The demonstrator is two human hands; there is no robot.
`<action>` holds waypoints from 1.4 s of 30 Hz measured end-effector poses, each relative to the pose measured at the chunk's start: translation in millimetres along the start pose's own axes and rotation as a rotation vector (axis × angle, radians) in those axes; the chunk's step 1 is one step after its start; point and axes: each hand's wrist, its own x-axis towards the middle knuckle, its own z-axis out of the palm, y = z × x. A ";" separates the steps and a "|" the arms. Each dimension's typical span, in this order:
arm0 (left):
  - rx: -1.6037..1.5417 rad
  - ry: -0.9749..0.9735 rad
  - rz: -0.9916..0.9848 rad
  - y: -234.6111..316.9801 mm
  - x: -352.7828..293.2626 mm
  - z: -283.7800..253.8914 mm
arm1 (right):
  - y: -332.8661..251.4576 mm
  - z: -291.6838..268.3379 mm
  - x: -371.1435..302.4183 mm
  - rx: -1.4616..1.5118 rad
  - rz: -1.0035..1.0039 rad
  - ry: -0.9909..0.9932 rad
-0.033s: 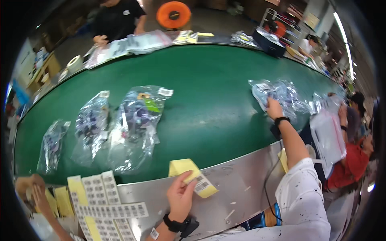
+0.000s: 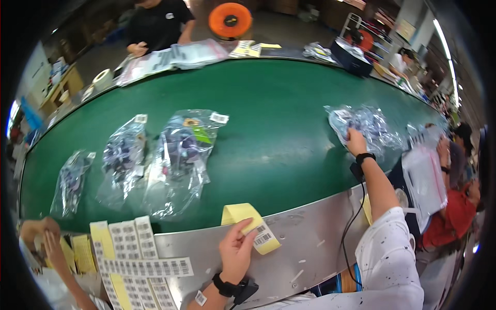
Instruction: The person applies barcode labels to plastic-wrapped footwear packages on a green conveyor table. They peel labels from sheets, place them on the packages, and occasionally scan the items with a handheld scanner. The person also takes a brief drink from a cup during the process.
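Note:
My left hand pinches a curled yellow strip of barcode labels over the metal edge of the green belt. White stickers show on the strip's lower end. With the arm stretched out to the right, my right hand has its fingers closed at the near left part of a clear plastic bag holding something bluish. On the belt's left side lie three more clear bags: a large one with a green piece inside, a middle one and a smaller one.
Sheets of barcode labels lie on the metal ledge left of my left hand. Another person's hand is at far left. A stack of clear bags stands by my right arm. A person in black stands across the belt.
The whole view has shifted slightly, so things sit a little further right. Both hands keep their hold.

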 end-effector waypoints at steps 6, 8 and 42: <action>0.081 0.036 0.073 5.3 -17.6 -3.0 | -123.9 -29.8 -28.6 0.374 -0.265 -0.016; 0.029 0.062 0.091 12.4 -22.0 -3.3 | -204.5 -62.2 -76.1 0.954 -0.217 -0.317; 0.244 -0.093 -0.198 5.1 6.7 -22.7 | -390.3 -85.4 -34.6 1.347 -0.475 -0.171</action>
